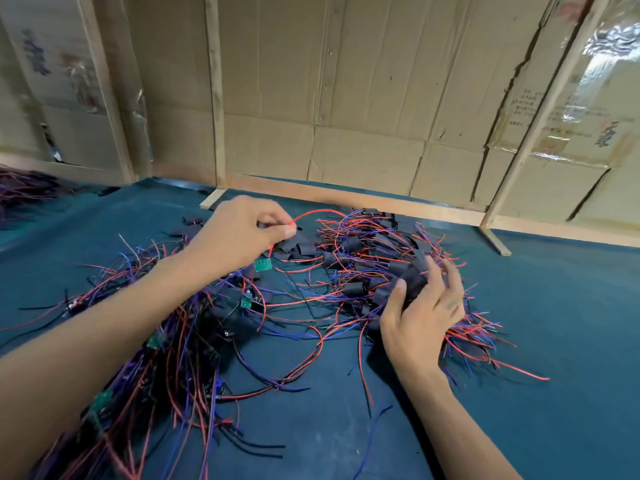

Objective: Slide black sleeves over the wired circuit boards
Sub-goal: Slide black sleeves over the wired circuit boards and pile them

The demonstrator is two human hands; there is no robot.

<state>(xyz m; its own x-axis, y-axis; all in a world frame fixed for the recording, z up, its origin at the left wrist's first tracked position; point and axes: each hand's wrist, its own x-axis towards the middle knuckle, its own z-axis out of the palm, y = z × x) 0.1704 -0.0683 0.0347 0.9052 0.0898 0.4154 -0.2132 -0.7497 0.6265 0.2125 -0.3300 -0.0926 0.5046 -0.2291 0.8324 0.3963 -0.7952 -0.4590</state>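
Note:
My left hand point(239, 233) pinches the wires of a small green circuit board point(262, 265), which dangles just below the hand; its red wire point(318, 212) arcs off to the right. My right hand point(420, 313) grips a black sleeve point(414, 284) at the near edge of a heap of sleeved boards point(367, 258) with red and blue wires. Loose flat black sleeves point(299, 249) lie between my hands. A tangle of bare green boards with wires point(166, 344) spreads under my left forearm.
The work surface is a teal mat point(536, 341). A cardboard wall with wooden battens point(346, 98) closes off the back; a wooden foot point(497, 242) juts onto the mat at right. Another bundle of wires point(20, 188) lies at the far left.

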